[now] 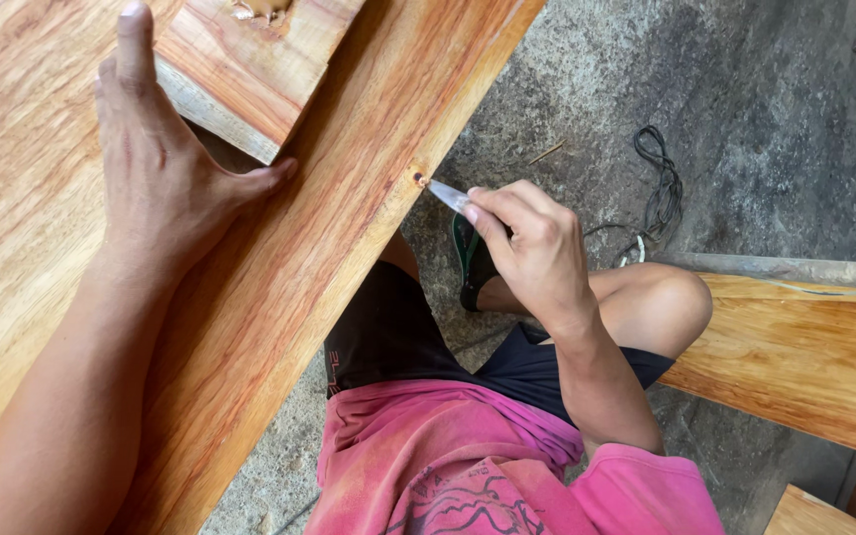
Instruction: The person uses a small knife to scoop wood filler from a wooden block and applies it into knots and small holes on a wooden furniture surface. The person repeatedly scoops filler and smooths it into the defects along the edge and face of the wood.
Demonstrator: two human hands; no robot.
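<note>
Reddish-grained wooden plank (pixel 279 297) runs diagonally from the top centre of the frame to the lower left. Left hand (pixel 156 163), upper left, lies flat on the wood with fingers spread and released, thumb tip against a smaller wood block (pixel 250 64) at the top. Right hand (pixel 537 248), centre frame, pinches a narrow metal blade (pixel 448 195), possibly a putty knife, whose tip meets a small hole (pixel 418 179) in the plank's edge. Coiled dark cable (pixel 661 188) lies on the concrete floor (pixel 765 99), upper right.
</note>
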